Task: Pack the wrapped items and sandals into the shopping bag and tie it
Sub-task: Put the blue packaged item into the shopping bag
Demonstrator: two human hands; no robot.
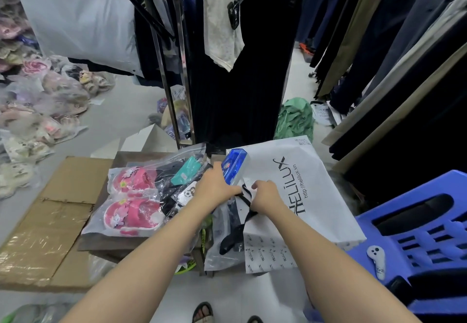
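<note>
At the far left lay a flattened cardboard box point(50, 221), and just beside it, on the small worktop point(141, 155), the pink sandals point(134, 201) waited in their clear wrapper, one above the other, their long axes running roughly across the view. To their right sat a heap of wrapped items point(177, 178) in clear plastic, dark cloth with a teal tag showing, not yet packed. The left hand point(214, 183) reached over that heap, its grip closed on the near edge of the bag's mouth, with a blue box point(233, 166) touching its knuckles and standing tilted at the opening; whether the fingers also pinched the box could not be told. The right hand point(265, 193) was just beside it, its grip closed on the other lip of the same opening, where a dark strap showed between the two hands. The white shopping bag point(303, 186) lay flat, its long axis running from the near edge away to the far right, its printed name reading along that line, its mouth turned left toward the hands. Judging by this, the step in hand was spreading the mouth open; most of the packing seemed undone. The next move would likely need one hand to keep the lip lifted while the other carried the wrapped items and sandals across. A blue plastic stool point(417, 234) stood at the far right.
</note>
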